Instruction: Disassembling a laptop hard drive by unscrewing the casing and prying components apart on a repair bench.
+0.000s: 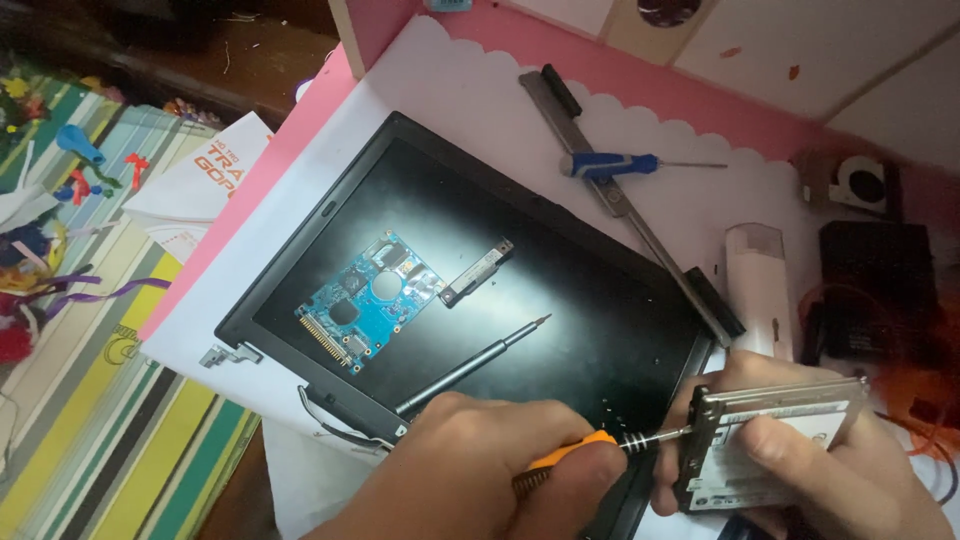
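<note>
My left hand (470, 470) grips an orange-handled screwdriver (570, 452), whose metal tip touches the left edge of a silver hard drive (790, 402). My right hand (860, 475) holds that drive upright on its side, thumb across its labelled face. Both hands hover over the lower right corner of a flat black laptop panel (580, 330). On the panel lie a blue circuit board (368, 300), a small dark metal bracket (478, 272) and a slim dark screwdriver (470, 365).
A blue-handled screwdriver (610, 165) and a long metal hinge strip (625, 205) lie on white scalloped paper (470, 80). To the right are a white cylinder (760, 290), a black box (875, 290) and a small fan (860, 182). A striped mat (100, 400) with craft scraps lies left.
</note>
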